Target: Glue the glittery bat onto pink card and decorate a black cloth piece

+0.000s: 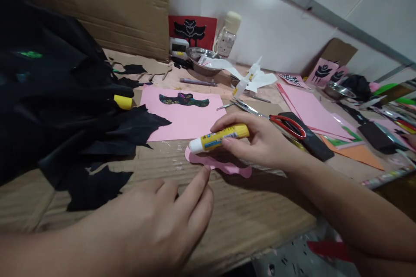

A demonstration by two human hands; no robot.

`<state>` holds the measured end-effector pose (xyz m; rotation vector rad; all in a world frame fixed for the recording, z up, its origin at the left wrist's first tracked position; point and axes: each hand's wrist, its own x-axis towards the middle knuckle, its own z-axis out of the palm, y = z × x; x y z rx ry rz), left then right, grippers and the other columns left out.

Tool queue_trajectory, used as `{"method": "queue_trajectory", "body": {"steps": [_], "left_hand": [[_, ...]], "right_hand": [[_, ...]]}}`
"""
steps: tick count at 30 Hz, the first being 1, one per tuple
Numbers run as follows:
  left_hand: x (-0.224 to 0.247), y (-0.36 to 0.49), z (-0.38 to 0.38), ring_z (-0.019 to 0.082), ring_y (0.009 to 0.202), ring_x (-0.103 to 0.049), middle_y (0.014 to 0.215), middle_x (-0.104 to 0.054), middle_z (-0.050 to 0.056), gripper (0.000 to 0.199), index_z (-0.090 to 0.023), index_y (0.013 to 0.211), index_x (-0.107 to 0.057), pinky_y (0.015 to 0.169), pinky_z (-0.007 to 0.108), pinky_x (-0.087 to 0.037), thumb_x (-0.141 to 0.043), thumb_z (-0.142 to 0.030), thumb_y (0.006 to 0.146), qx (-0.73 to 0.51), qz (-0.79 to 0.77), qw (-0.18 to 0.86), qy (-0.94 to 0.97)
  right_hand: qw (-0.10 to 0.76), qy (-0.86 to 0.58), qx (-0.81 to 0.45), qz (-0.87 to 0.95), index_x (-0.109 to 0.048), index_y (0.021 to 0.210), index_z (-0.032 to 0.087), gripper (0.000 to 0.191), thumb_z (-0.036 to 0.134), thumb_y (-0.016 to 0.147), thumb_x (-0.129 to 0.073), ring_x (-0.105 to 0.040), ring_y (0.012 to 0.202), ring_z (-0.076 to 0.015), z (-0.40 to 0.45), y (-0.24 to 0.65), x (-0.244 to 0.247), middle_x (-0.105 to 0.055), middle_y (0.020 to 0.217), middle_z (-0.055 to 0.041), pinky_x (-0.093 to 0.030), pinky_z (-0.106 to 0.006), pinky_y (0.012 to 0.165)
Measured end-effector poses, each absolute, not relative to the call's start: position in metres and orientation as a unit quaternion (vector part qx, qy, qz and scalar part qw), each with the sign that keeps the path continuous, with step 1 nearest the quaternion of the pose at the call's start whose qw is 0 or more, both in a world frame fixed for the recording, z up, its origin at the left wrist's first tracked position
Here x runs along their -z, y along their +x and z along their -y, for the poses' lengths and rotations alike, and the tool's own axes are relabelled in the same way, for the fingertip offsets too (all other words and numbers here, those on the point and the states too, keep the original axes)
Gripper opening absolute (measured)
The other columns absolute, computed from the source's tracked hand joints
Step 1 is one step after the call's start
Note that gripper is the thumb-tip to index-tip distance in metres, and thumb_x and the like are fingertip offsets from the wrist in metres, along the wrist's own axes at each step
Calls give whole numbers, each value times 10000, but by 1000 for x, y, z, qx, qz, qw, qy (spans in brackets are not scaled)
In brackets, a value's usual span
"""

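My right hand (256, 140) grips a yellow glue stick (214, 138), its white end tilted down over the left end of a wavy pink paper cutout (227, 166). The cutout lies on the cardboard work surface (240, 212). Stretched out from my left hand (169, 216), the index finger rests its tip on the cutout's lower edge, and that hand holds nothing. Just beyond lies a pink sheet (188, 123) bearing a dark, shiny cutout (184, 100) of similar wavy outline. Whether the glue stick touches the paper is hard to make out.
Crumpled black material (65, 95) fills the left side. Red-handled scissors (287, 126) lie behind my right hand, near a black stapler-like object (308, 138). Farther back are a metal bowl (203, 61), a white glue bottle (242, 86) and a clear bottle (227, 37). Pink sheets (315, 110) lie right.
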<state>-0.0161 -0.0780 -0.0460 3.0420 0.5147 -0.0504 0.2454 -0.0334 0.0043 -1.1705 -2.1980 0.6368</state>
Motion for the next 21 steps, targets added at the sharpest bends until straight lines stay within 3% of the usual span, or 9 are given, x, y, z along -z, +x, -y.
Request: {"method": "queue_trajectory", "body": {"steps": [2, 6, 15, 18, 21], "left_hand": [[39, -9, 73, 328, 732, -807, 1498, -637, 284, 586, -146, 1560, -558, 549, 435, -636, -525, -263, 987, 52, -148, -6, 988], [34, -7, 67, 329, 707, -799, 1556, -566, 321, 581, -109, 1537, -565, 492, 430, -606, -528, -300, 989, 31, -139, 7, 990], [24, -4, 66, 327, 713, -800, 1483, -652, 281, 542, -138, 1476, -620, 521, 435, -612, -595, -297, 958, 52, -152, 40, 986], [17, -2, 64, 343, 704, -806, 1521, -607, 305, 564, -138, 1499, -611, 511, 447, -617, -585, -304, 960, 98, -152, 37, 983], [13, 0, 64, 340, 698, -811, 1563, -555, 317, 596, -124, 1520, -595, 505, 439, -626, -610, -304, 951, 130, -134, 29, 982]], "right_hand": [[267, -423, -236, 833, -782, 1109, 178, 195, 242, 943, -701, -735, 898, -175, 33, 247, -4, -821, 1064, -48, -539, -279, 787], [232, -399, -257, 849, -784, 1110, 180, 177, 257, 978, -694, -777, 918, -188, 32, 247, -5, -847, 1066, -59, -573, -277, 804], [203, -330, -155, 909, -756, 1211, 164, 224, 227, 1045, -621, -768, 938, -218, 38, 233, -2, -836, 1111, -113, -584, -325, 816], [249, -330, -115, 903, -758, 1256, 187, 253, 229, 1036, -640, -764, 1003, -244, 39, 234, 1, -834, 1150, -109, -589, -372, 891], [326, -395, -159, 844, -758, 1328, 229, 312, 233, 1025, -687, -734, 1164, -251, 39, 239, 0, -797, 1312, -87, -558, -396, 1023]]}}
